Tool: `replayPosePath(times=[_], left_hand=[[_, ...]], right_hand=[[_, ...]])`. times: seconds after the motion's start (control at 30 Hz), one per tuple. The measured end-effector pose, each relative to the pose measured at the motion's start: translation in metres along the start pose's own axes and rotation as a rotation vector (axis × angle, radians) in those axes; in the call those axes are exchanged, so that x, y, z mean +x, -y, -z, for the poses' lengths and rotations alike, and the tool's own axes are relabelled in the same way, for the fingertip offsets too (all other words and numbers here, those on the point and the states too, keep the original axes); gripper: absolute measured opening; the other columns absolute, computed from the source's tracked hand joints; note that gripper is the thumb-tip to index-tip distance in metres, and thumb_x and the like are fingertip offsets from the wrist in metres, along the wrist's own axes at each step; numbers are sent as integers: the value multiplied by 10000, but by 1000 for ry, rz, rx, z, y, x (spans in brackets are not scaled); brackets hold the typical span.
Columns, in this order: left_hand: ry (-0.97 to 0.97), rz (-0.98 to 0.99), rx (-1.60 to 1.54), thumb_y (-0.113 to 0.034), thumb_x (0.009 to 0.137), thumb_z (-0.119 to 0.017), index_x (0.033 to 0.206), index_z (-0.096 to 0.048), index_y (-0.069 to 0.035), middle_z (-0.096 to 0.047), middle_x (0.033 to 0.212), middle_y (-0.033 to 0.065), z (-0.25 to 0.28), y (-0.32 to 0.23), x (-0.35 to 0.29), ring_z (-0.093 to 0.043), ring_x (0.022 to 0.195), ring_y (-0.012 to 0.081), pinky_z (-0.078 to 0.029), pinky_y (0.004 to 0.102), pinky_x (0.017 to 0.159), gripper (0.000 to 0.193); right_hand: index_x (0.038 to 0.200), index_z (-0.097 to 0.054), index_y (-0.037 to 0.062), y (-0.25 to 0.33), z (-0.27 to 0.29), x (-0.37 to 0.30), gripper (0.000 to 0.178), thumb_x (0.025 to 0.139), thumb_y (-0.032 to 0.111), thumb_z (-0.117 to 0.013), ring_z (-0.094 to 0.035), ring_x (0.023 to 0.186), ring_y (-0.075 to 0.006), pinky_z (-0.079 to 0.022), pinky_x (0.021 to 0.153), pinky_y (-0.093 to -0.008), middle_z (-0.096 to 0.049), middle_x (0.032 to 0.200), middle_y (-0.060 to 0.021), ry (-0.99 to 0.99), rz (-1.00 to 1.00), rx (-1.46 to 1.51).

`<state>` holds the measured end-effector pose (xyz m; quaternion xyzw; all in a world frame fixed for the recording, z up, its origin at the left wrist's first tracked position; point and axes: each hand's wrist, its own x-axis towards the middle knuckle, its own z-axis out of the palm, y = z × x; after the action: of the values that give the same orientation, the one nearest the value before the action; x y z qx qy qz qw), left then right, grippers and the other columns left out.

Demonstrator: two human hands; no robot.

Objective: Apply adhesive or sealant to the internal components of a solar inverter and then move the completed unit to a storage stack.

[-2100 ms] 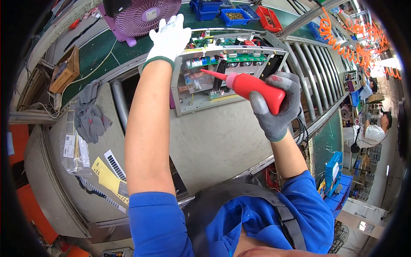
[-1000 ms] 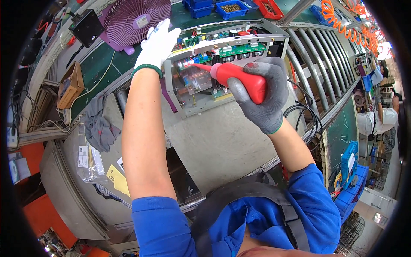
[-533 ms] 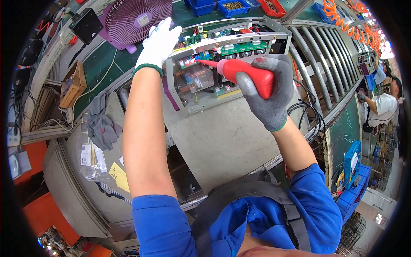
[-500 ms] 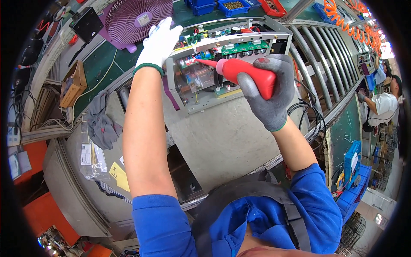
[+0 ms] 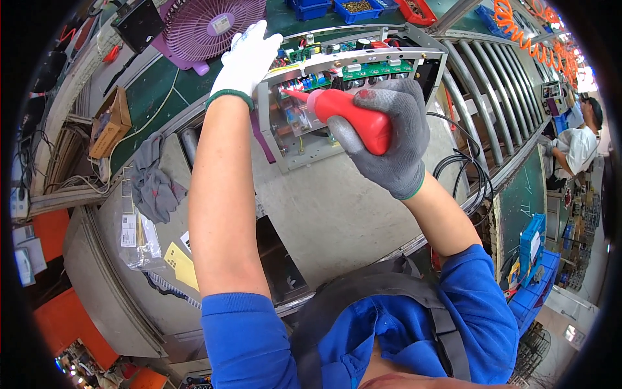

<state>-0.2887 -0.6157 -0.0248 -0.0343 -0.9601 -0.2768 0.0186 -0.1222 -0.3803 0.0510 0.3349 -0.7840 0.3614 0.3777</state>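
Note:
My right hand [image 5: 398, 133], in a grey coated glove, is closed around a red squeeze bottle [image 5: 353, 115]. The bottle lies tilted, its thin nozzle pointing left to the parts at the left end of a green circuit board [image 5: 369, 72]. That board sits inside an open metal chassis [image 5: 311, 155] with wires and components. My left hand [image 5: 247, 58], in a white glove with a green cuff, is at the chassis's upper left corner. Its fingers are apart and point away from me; their undersides are hidden, and whether they touch the chassis I cannot tell.
Behind my left hand is a purple fan [image 5: 210, 26]. Blue bins [image 5: 356, 11] and a red bin [image 5: 414, 11] stand at the back. Metal rollers [image 5: 483, 97] run to the right, near a coiled black cable [image 5: 463, 165]. A grey cloth [image 5: 154, 185] lies left; another person [image 5: 576, 146] is far right.
My right hand has moved left with the red bottle, bringing the nozzle farther left over the chassis. My left hand has shifted slightly to the right and away from me.

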Motion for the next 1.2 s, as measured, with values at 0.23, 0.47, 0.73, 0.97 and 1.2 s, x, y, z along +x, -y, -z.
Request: replayPosePath(times=[0.23, 0.47, 0.73, 0.97, 1.2], left_hand=[[-11, -36, 54, -446, 988, -467, 1527, -402, -162, -308, 1634, 101, 9, -18, -27, -274, 1494, 395, -218, 601, 1186, 613], [-348, -198, 3, -208, 992, -535, 1470, -481, -62, -441, 1534, 183, -15, -61, -140, -334, 1466, 360, -264, 470, 1195, 503], [-417, -239, -129, -155, 908, -668, 1284, -668, -89, -485, 1493, 204, 21, -100, -200, -410, 1413, 388, -281, 498, 1176, 382], [-152, -299, 526, -184, 786, -725, 1073, -739, -130, -416, 1527, 231, 46, -116, -178, -329, 1436, 444, -185, 608, 1164, 292], [-179, -294, 491, -153, 732, -653, 1083, -719, -95, -442, 1490, 266, 39, -104, -177, -355, 1414, 472, -179, 635, 1154, 362]], right_hand=[[1039, -599, 96, 10, 15, -3, 501, 637, 109, -899, -580, 827, -273, -481, 700, -371, -607, 928, -92, -32, -27, 2], [1143, -548, 15, 5, 102, -41, 410, 861, 273, -696, -571, 982, -190, -472, 911, -343, -542, 1100, -107, -222, -714, 461], [1138, -599, 11, -32, 121, -49, 328, 868, 177, -683, -579, 1069, -182, -465, 960, -332, -582, 1160, -114, -450, -1040, 831], [1057, -595, 13, -46, 93, -25, 380, 728, 99, -763, -595, 953, -216, -488, 856, -346, -590, 1047, -129, -107, -585, 439], [990, -628, 28, -59, 68, 6, 398, 667, 116, -844, -614, 821, -264, -502, 725, -359, -639, 903, -124, -7, -310, 401]])
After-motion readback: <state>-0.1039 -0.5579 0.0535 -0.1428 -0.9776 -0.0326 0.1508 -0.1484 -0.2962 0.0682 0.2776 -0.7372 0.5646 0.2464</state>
